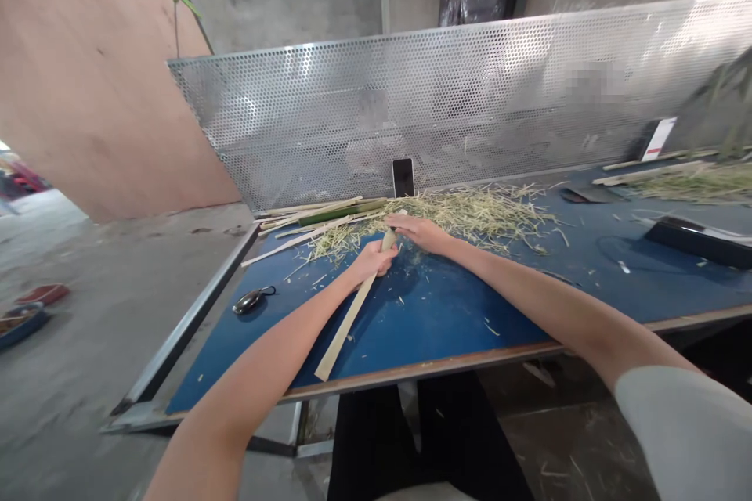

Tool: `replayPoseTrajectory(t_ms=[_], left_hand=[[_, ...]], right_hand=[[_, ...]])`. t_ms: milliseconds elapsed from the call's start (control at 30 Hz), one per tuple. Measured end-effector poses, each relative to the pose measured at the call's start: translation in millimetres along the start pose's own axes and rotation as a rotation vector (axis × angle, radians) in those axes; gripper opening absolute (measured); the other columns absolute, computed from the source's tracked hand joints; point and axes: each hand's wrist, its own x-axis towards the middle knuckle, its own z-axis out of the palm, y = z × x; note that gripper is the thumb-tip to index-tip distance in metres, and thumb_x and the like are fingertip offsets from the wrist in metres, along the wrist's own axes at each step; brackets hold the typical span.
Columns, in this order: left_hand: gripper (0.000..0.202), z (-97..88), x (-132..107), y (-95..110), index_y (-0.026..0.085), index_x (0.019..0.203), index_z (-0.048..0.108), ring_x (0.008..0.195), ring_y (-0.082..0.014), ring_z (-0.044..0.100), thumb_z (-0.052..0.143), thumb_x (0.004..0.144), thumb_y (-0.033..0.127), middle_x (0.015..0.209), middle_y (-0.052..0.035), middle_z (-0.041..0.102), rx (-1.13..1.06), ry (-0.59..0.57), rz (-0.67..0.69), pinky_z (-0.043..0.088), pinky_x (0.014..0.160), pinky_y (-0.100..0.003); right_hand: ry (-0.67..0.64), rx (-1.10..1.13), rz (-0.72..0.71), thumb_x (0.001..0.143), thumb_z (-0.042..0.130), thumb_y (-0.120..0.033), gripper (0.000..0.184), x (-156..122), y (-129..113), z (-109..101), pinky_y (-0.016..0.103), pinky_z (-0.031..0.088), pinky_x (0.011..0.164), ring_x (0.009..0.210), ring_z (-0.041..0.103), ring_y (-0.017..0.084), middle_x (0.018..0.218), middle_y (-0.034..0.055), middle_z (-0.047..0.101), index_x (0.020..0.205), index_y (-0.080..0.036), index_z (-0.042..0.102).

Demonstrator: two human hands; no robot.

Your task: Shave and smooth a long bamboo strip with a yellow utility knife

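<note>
A long pale bamboo strip (348, 322) slants from the table's front edge up towards the shavings. My left hand (374, 259) is closed around its upper part. Close beyond it, my right hand (418, 232) is closed at the strip's far end, fingers pointing left. Something small sits under those fingers, too hidden to name. Thin bamboo shavings (479, 213) lie heaped behind and to the right of my hands. More bamboo strips (305, 239) and a green bamboo piece (341, 210) lie behind my left hand.
The blue table (438, 317) has a metal frame at its left. A dark oval object with a loop (250, 300) lies on the left. A phone (403, 177) leans on the perforated metal screen (329, 121). A black tray-like object (702, 241) sits at right.
</note>
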Motion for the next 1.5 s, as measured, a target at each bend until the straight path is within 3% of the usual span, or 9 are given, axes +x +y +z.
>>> replayPoseTrajectory(t_ms=[100, 300, 500, 633, 733, 933, 1167, 1367, 1500], left_hand=[[0.026, -1.8, 0, 0, 0.021, 0.092, 0.053, 0.033, -0.0040, 0.026, 0.078, 0.092, 0.027, 0.044, 0.0141, 0.035, 0.011, -0.018, -0.037, 0.015, 0.040, -0.020], [0.024, -2.3, -2, 2, 0.022, 0.095, 0.052, 0.033, -0.0039, 0.026, 0.076, 0.093, 0.024, 0.045, 0.0149, 0.034, 0.038, -0.006, -0.050, 0.016, 0.040, -0.020], [0.023, 2.6, -6, 6, 0.021, 0.095, 0.051, 0.034, -0.0039, 0.027, 0.073, 0.094, 0.016, 0.045, 0.0144, 0.037, 0.080, -0.004, -0.065, 0.018, 0.040, -0.019], [0.023, 1.1, -6, 3, 0.022, 0.093, 0.050, 0.032, -0.0045, 0.028, 0.072, 0.093, 0.016, 0.044, 0.0146, 0.036, 0.112, -0.015, -0.016, 0.020, 0.039, -0.020], [0.027, -0.9, -3, 1, 0.022, 0.093, 0.050, 0.032, -0.0046, 0.030, 0.076, 0.090, 0.020, 0.045, 0.0147, 0.038, 0.143, -0.031, 0.013, 0.021, 0.039, -0.020], [0.019, -3.0, 1, -4, 0.021, 0.098, 0.055, 0.034, -0.0060, 0.033, 0.071, 0.087, 0.017, 0.046, 0.0134, 0.043, 0.212, -0.047, 0.008, 0.024, 0.039, -0.020], [0.008, -0.5, 1, -6, 0.019, 0.081, 0.058, 0.034, -0.0072, 0.037, 0.061, 0.088, 0.017, 0.042, 0.0100, 0.042, 0.362, 0.001, 0.062, 0.032, 0.043, -0.022], [0.011, 5.6, 0, 1, 0.018, 0.099, 0.062, 0.034, -0.0079, 0.033, 0.057, 0.090, 0.016, 0.044, 0.0115, 0.046, 0.329, 0.003, -0.012, 0.031, 0.042, -0.020], [0.011, 5.2, -1, 0, 0.018, 0.098, 0.062, 0.034, -0.0077, 0.033, 0.057, 0.089, 0.015, 0.043, 0.0116, 0.047, 0.350, -0.003, 0.009, 0.032, 0.043, -0.020]], right_hand=[[0.069, -0.057, 0.120, 0.112, 0.044, -0.032, 0.047, -1, 3, 3, 0.050, 0.040, 0.132, 0.157, 0.048, 0.025, 0.163, 0.0014, 0.058, 0.154, -0.029, 0.066], [-0.060, 0.004, -0.057, 0.112, 0.046, -0.033, 0.048, -6, -2, 1, 0.046, 0.040, 0.132, 0.156, 0.050, 0.023, 0.165, -0.0022, 0.056, 0.158, -0.033, 0.062], [0.063, -0.076, 0.122, 0.112, 0.042, -0.033, 0.050, -7, 2, -2, 0.053, 0.037, 0.133, 0.159, 0.046, 0.027, 0.163, 0.0052, 0.058, 0.156, -0.024, 0.064], [-0.015, -0.054, -0.049, 0.114, 0.043, -0.037, 0.049, -11, -19, 2, 0.051, 0.038, 0.133, 0.158, 0.046, 0.025, 0.167, 0.0017, 0.054, 0.159, -0.029, 0.060], [-0.063, -0.057, -0.143, 0.114, 0.043, -0.038, 0.048, -10, -18, -1, 0.048, 0.041, 0.132, 0.155, 0.051, 0.023, 0.164, -0.0001, 0.057, 0.158, -0.031, 0.062], [0.099, -0.172, 0.136, 0.113, 0.037, -0.034, 0.050, -6, 6, -5, 0.055, 0.041, 0.131, 0.155, 0.051, 0.029, 0.159, 0.0071, 0.062, 0.152, -0.022, 0.067], [-0.137, -0.148, -0.164, 0.114, 0.041, -0.035, 0.049, -8, -26, 1, 0.049, 0.043, 0.130, 0.152, 0.055, 0.026, 0.160, 0.0083, 0.061, 0.154, -0.022, 0.065], [-0.006, -0.197, 0.057, 0.114, 0.035, -0.034, 0.051, -7, 6, -9, 0.053, 0.043, 0.129, 0.151, 0.056, 0.028, 0.155, 0.0100, 0.066, 0.153, -0.020, 0.066], [0.009, -0.226, 0.035, 0.116, 0.034, -0.038, 0.052, -11, 1, -8, 0.050, 0.043, 0.129, 0.151, 0.056, 0.027, 0.156, 0.0110, 0.065, 0.152, -0.019, 0.066]])
